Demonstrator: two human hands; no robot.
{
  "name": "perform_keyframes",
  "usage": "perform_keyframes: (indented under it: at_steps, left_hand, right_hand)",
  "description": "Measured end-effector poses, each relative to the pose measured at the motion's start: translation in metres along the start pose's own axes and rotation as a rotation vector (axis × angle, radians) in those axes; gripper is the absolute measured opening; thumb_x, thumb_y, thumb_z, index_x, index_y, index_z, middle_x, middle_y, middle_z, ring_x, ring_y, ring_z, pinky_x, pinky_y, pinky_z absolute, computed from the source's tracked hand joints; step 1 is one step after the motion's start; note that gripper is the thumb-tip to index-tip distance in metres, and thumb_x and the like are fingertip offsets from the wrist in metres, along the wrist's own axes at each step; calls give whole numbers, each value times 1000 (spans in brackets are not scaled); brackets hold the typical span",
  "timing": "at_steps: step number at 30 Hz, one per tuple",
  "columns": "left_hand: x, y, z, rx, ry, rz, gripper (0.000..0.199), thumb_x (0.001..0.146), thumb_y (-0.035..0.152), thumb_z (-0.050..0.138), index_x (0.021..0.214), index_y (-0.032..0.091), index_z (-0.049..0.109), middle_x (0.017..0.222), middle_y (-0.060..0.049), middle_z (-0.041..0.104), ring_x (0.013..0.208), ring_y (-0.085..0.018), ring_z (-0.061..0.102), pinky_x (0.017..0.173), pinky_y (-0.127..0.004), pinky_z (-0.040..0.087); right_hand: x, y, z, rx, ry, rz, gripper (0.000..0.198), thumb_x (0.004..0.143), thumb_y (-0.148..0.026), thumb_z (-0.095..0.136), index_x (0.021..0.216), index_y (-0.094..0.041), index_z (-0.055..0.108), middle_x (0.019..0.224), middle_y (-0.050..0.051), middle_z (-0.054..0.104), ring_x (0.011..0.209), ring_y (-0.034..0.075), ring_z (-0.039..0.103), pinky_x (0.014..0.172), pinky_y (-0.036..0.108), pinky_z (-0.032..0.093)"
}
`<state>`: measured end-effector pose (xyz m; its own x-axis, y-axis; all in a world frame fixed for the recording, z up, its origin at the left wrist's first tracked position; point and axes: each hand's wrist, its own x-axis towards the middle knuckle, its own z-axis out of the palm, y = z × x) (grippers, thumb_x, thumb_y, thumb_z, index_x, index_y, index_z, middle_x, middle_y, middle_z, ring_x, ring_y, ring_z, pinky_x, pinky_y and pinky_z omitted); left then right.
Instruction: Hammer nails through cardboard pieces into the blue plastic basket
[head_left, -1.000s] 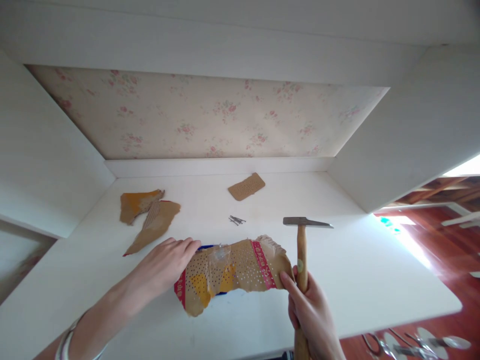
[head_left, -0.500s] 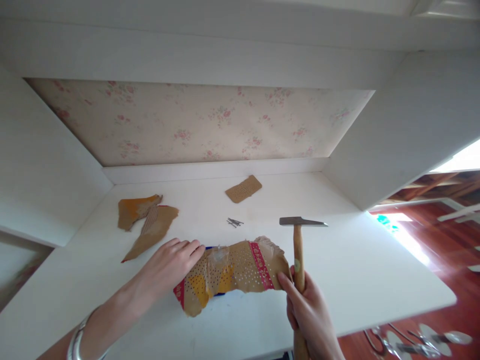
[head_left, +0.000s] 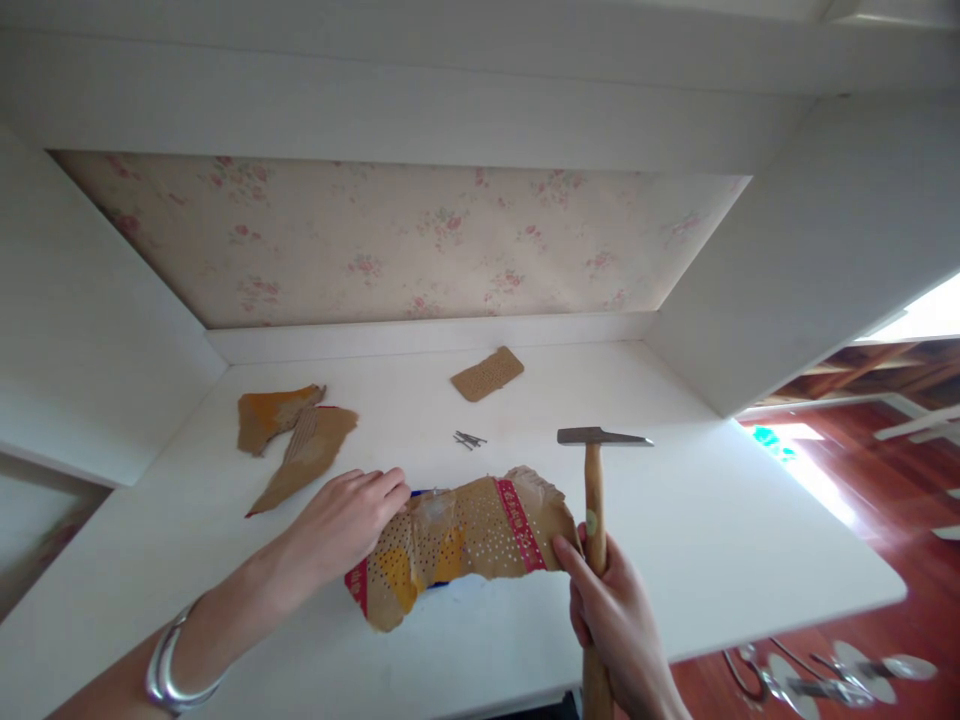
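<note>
A torn piece of cardboard (head_left: 480, 530), full of small holes and crossed by red printed bands, spans the space between my hands. My left hand (head_left: 364, 515) is closed on its left end, fingers curled over the edge. At the right end, my right hand (head_left: 611, 600) pinches the cardboard with the thumb while its fingers wrap the wooden handle of a hammer (head_left: 594, 490). The hammer stands head up, its thin peen pointing right. Something blue (head_left: 427, 493) shows partly from beneath the cardboard. Several nails (head_left: 469, 440) lie in a small pile beyond it.
Two torn cardboard scraps (head_left: 304, 455) lie at the left of the white desk (head_left: 712, 530). A smaller cardboard piece (head_left: 487, 374) rests near the back ledge. White side panels and an overhead shelf enclose the desk. Metal stands (head_left: 832, 675) are on the red floor at lower right.
Almost nothing differs. The view has shifted slightly, and my left forearm sits a little differently. Both hands keep their hold on the cardboard and the hammer.
</note>
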<state>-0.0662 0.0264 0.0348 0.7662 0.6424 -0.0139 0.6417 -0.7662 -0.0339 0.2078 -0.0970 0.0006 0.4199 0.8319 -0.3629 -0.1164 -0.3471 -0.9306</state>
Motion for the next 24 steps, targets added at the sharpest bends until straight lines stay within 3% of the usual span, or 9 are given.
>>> perform_keyframes:
  at_steps: [6, 9, 12, 14, 16, 20, 24]
  left_hand:
    - [1, 6, 1, 36, 10, -30, 34, 82, -6, 42, 93, 19, 62, 89, -4, 64, 76, -21, 63, 70, -35, 46]
    - [1, 9, 3, -34, 132, -60, 27, 89, 0, 42, 97, 19, 60, 94, -5, 65, 81, -22, 62, 75, -36, 46]
    - [-1, 16, 1, -280, 352, -171, 15, 98, 16, 42, 97, 20, 57, 92, -4, 65, 86, -21, 62, 82, -36, 46]
    - [0, 26, -2, -529, 435, -312, 14, 101, 27, 42, 97, 21, 55, 86, -2, 65, 80, -17, 62, 76, -31, 48]
    - [2, 40, -4, -775, 395, -430, 18, 101, 33, 42, 96, 22, 55, 82, 0, 66, 72, -14, 62, 67, -26, 49]
    - [11, 62, 7, -1148, 360, -468, 26, 97, 38, 47, 111, 20, 59, 82, -2, 70, 68, -13, 65, 64, -24, 54]
    - [15, 70, 25, -1329, 347, -482, 25, 92, 39, 57, 100, 19, 70, 87, -5, 75, 73, -16, 70, 63, -25, 60]
  right_hand:
    - [2, 1, 0, 0, -7, -9, 41, 81, -57, 67, 88, -24, 43, 40, -16, 34, 29, 4, 28, 29, 13, 19]
    - [2, 1, 1, 4, -7, -13, 41, 82, -57, 66, 88, -24, 43, 41, -16, 34, 30, 4, 27, 29, 13, 21]
    - [2, 1, 2, 18, 13, -1, 42, 80, -57, 68, 88, -23, 44, 42, -16, 35, 30, 4, 28, 29, 13, 22]
    - [2, 2, 2, 33, 26, 4, 43, 79, -57, 70, 88, -23, 44, 42, -16, 35, 30, 4, 28, 29, 13, 22]
    - [2, 3, 3, 51, 27, 10, 44, 78, -58, 71, 86, -24, 44, 43, -16, 34, 30, 4, 27, 28, 14, 22]
    - [2, 5, 4, 59, 43, 19, 42, 81, -59, 68, 83, -23, 46, 43, -15, 32, 32, 4, 25, 29, 13, 24]
    - [2, 5, 0, 58, 97, 3, 39, 83, -58, 66, 87, -23, 49, 43, -14, 35, 33, 4, 26, 29, 13, 26]
